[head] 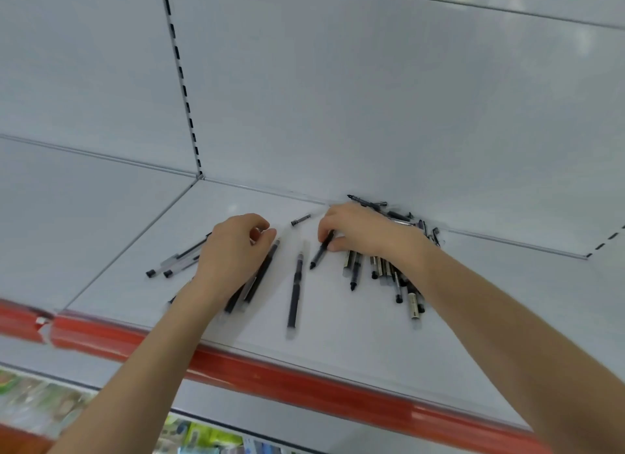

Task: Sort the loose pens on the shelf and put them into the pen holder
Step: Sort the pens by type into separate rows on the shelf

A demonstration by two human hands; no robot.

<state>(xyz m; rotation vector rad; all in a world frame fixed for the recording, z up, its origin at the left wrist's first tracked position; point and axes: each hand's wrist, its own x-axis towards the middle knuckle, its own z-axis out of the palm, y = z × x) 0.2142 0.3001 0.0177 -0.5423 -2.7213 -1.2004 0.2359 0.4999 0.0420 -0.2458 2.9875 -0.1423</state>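
**Location of the work.** The loose pens lie scattered on the white metal shelf (338, 345). There are five groups or items:
- a dense heap of black and clear plastic pens (395, 281) at the right, reaching the back panel
- a single black pen with a clear cap (295, 291), alone at the centre
- several dark pens (258, 277), partly under the left hand (233, 250)
- two clear-barrelled pens (176, 262) further left
- a short black pen part (301, 219), lying apart near the back, between the hands

No pen holder is in view.

**Handling properties (judged).** The pens are light, stiff and smooth. They are likely to roll on the flat shelf and to slip from a loose grip. Take hold at mid-barrel between thumb and fingers. Alternatively, gather several in parallel and close the hand round the bundle. Caps may pull off, so do not lift by the cap alone.

**Hand pose.**
- The right hand (365, 230) reaches over the heap, palm down. Its thumb and fingers pinch a slim black pen (323, 249) at its upper end. The tip of this pen points toward the shelf front.
- The left hand is palm down with its fingers curled over the dark pens. The picture does not show whether it grips any of them.
- Both forearms extend up and forward over the red shelf-edge strip (270, 376).
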